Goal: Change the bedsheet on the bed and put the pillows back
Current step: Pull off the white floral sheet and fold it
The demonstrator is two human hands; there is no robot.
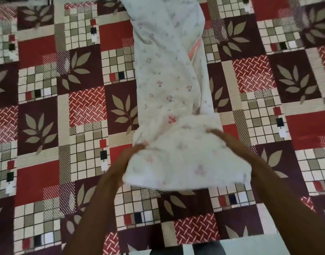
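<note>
White floral sheet [172, 85] lies as long folded strip down middle of patterned bedspread [38, 111]. Left hand [134, 153] and right hand [218, 137] grip near end's sides, likely to keep fold square while doubling strip over. Pillows not visible.

Both hands, left hand [129, 155] and right hand [223, 138], grip folded white floral sheet [169, 85] on patchwork bedsheet [47, 111].

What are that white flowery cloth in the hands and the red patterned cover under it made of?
The white floral sheet looks like thin, soft, matte cotton-like fabric: it creases and bunches where the left hand and right hand grip it. The red patchwork-print bedsheet seems a flat printed woven cloth, also matte; exact fibre unclear.
</note>
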